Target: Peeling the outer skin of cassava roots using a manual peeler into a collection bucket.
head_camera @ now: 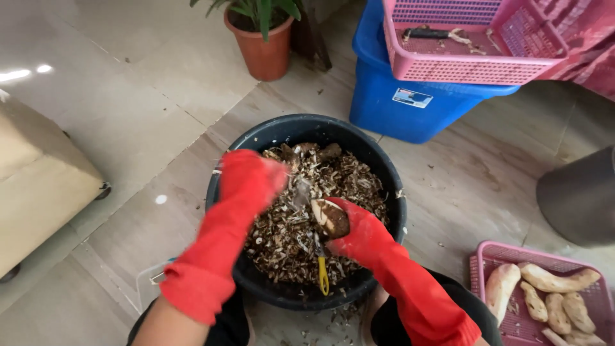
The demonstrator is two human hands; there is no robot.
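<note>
- Both forearms, nearest the camera, wear long red rubber gloves and reach out over a round black plastic tub (pixel 384 192) standing on the tiled floor.
- Black tub: heaped almost to the rim with brown, shredded peelings (pixel 282 243), which suggests much peeling is already done.
- Far behind it stands a blue plastic bin (pixel 410 102) with a pink perforated plastic basket (pixel 474 64) resting on top; that basket holds only a few scraps and a dark tool.
- Near right, a second pink plastic basket (pixel 512 256) carries several pale, peeled roots (pixel 551 279) lying side by side, the finished share as far as can be judged.
- Left hand (pixel 256 176): blurred over the far left part of the heap, fingers curled; whether it grips anything cannot be told.
- Right hand (pixel 359 234): closed around a stubby brown root (pixel 331 218), held above the middle of the tub; the root shows both pale flesh and dark skin, so it looks partly peeled.
- Yellow-handled peeler (pixel 322 272): hangs down just below that root, handle toward the near rim.
- No unpeeled supply is in view.
</note>
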